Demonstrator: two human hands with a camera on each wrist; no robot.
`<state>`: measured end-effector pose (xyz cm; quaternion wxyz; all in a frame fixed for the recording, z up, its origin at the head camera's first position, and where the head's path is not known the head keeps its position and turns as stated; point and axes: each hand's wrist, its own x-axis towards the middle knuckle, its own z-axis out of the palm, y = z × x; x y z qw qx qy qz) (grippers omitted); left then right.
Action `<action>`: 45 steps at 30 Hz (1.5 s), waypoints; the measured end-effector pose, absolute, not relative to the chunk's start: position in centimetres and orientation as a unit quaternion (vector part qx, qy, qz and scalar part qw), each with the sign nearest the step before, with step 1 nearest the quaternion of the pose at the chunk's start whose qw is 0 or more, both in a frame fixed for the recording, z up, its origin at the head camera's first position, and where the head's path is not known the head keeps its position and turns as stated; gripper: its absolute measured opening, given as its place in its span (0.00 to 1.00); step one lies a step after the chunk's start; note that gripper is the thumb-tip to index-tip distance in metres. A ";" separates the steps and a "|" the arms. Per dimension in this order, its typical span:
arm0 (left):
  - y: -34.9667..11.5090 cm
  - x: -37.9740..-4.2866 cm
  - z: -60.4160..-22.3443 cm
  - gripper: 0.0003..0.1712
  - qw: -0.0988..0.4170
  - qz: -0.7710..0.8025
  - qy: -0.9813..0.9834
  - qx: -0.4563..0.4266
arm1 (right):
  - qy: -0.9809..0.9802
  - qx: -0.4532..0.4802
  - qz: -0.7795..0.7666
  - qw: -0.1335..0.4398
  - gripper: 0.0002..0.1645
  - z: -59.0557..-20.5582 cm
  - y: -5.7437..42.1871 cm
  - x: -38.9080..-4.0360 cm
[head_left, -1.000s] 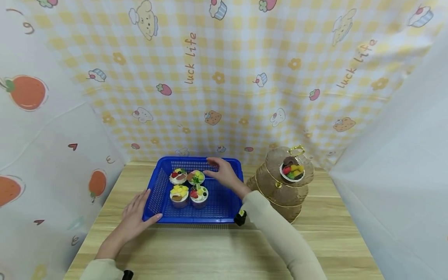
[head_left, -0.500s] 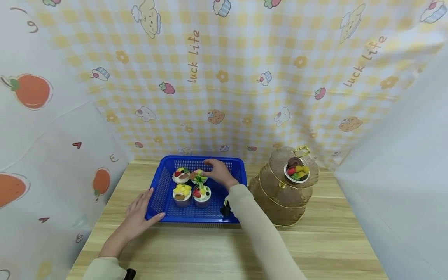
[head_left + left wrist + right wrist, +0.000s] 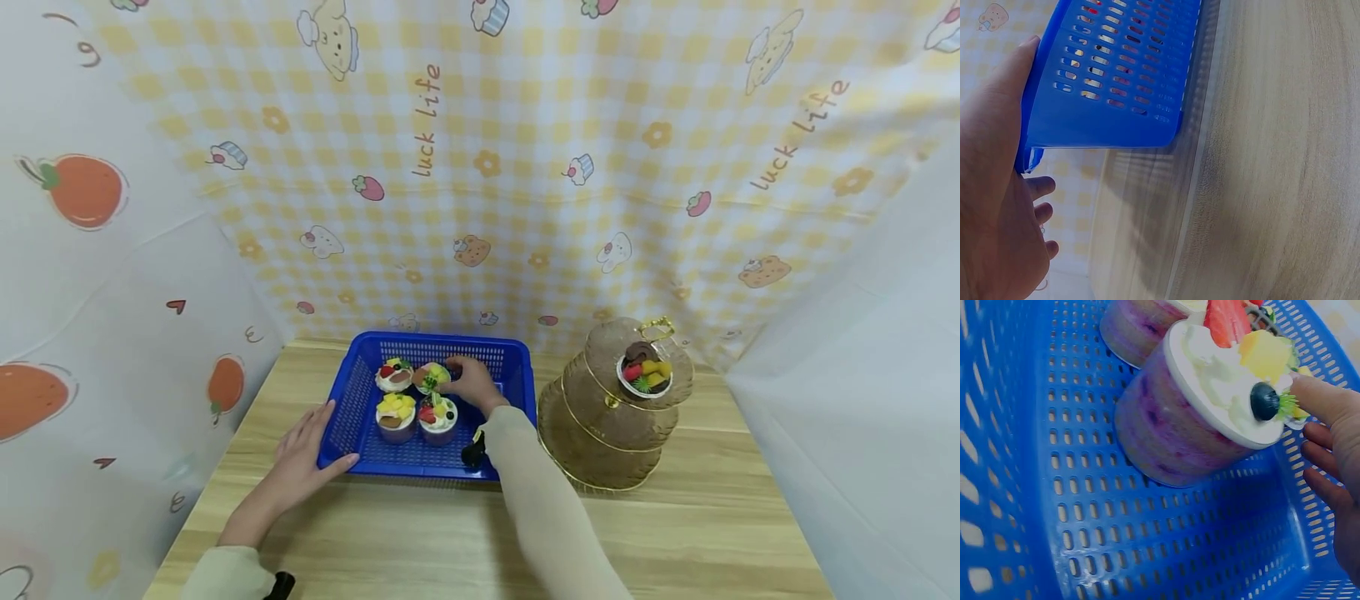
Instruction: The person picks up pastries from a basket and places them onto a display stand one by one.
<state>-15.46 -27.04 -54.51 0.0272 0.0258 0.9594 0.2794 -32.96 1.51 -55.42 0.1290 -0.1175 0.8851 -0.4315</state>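
Note:
Several dessert cups stand in a blue plastic basket (image 3: pixel 427 472). My right hand (image 3: pixel 474 383) reaches into it, with thumb and fingers at the rim of the back right cup (image 3: pixel 431 377), topped with green and yellow pieces. In the right wrist view, the front right cup (image 3: pixel 1179 425), with purple layers, cream, strawberry and a blueberry, partly hides that one. Beside them are a mango-topped cup (image 3: pixel 395 414) and a strawberry-topped cup (image 3: pixel 393 375). Around the basket's near left corner rests my left hand (image 3: pixel 303 450), thumb on the front rim, fingers extended along the left side.
Right of the basket stands a three-tier brown cake stand (image 3: pixel 611 417) with gold trim and handle. On its top tier is a fruit dessert cup (image 3: pixel 643 373). A checked cloth (image 3: pixel 517 217) hangs behind the wooden table (image 3: pixel 675 533).
My right hand has come down and left into the basket, its thumb and fingers drawing in at the back right cup. The left hand stays at the basket's corner. The head view has shifted slightly.

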 end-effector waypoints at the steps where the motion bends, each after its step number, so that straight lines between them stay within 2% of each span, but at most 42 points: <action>1: -27.1 -15.4 -54.6 0.61 0.027 0.280 0.959 0.025 | 0.886 -0.121 -0.429 0.130 0.37 -55.6 1.5 -32.9; 15: -27.0 -15.4 -54.5 0.60 0.032 0.284 0.958 0.018 | 0.889 -0.122 -0.412 0.157 0.36 -56.6 1.1 -33.6; 29: -27.1 -15.4 -54.8 0.60 0.028 0.288 0.957 0.017 | 0.906 -0.128 -0.393 0.092 0.33 -57.2 0.8 -33.2; 38: -26.9 -15.3 -54.6 0.60 0.020 0.292 0.956 0.025 | 0.898 -0.133 -0.412 0.085 0.33 -56.5 1.1 -33.0; 45: -26.9 -15.3 -54.5 0.60 0.031 0.283 0.958 0.014 | 0.881 -0.152 -0.440 0.087 0.36 -54.5 1.2 -33.2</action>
